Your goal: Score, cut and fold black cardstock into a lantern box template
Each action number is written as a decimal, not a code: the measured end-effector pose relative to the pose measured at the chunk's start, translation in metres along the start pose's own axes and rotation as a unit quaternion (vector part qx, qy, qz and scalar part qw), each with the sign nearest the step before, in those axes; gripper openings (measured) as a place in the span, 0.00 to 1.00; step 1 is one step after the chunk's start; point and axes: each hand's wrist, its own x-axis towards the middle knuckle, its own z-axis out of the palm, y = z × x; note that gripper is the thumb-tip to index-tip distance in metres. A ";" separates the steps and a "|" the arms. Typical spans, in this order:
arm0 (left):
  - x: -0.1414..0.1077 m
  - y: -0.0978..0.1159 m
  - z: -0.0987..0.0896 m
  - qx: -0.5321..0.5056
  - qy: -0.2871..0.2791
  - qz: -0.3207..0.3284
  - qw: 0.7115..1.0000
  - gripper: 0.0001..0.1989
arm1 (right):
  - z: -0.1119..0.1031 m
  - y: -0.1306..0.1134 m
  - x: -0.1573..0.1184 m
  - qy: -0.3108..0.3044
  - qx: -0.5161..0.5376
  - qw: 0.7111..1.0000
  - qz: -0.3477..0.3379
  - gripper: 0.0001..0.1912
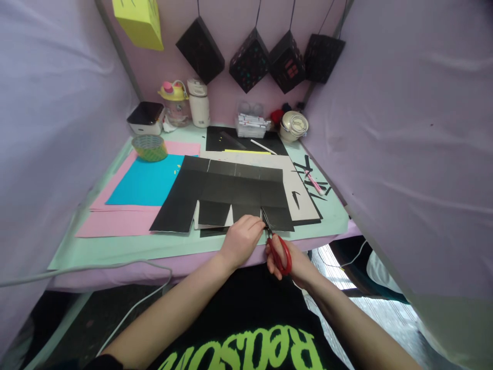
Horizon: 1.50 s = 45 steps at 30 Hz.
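Note:
A large sheet of black paper lies across the front of the table, with pale crease lines and slits that divide its near edge into flaps. My left hand is closed on that near edge, fingers pinching a flap beside the scissors. My right hand grips red-handled scissors. Their blades point away from me and sit at a slit in the sheet, right of my left fingers. How far the blades are apart is hard to see. Beneath the sheet are a white board and more black paper.
Blue paper and pink paper lie left, with a roll of tape on top. Black scraps and a pink pen lie right. Bottles and a box of markers stand behind. Dark paper cubes hang above.

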 end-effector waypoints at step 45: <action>-0.001 0.001 -0.003 -0.020 -0.005 -0.038 0.999 0.08 | -0.022 -0.015 -0.037 -0.065 -0.099 0.990 0.071 0.27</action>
